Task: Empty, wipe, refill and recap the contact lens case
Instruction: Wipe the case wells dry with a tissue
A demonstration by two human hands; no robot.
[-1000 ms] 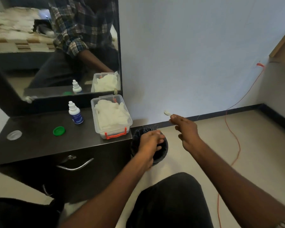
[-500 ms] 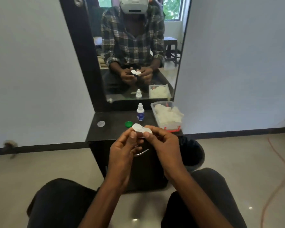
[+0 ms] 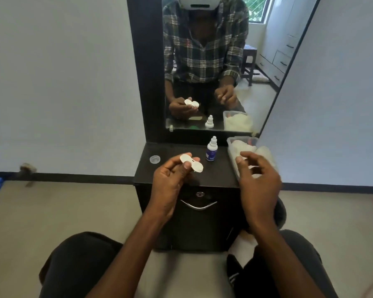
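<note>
Dresser top (image 3: 215,175), dark and low, carries everything, and a mirror (image 3: 207,61) rises behind it. Farthest left on it lies a clear round cap (image 3: 154,159), flat and alone. Next comes the left hand (image 3: 168,181), raised over the front edge of the top with the forearm running up from below and the wrist bent slightly inward. Its thumb and fingertips (image 3: 187,166) pinch the white contact lens case (image 3: 191,163) by the left well, so that the two joined wells sit level, tilted a little down toward the right, open sides up; the right well sticks out free past the thumb. Behind the case stands a small solution bottle (image 3: 211,149), upright, white nozzle above a blue label, apart from the hand. Further right the right hand (image 3: 256,179) hovers palm-inward, fingers loosely curled and a little spread, gripping nothing, its fingertips over the near wall of a clear plastic tub (image 3: 232,147) filled with white tissues (image 3: 246,148). Whether the fingers touch the tub I cannot tell.
</note>
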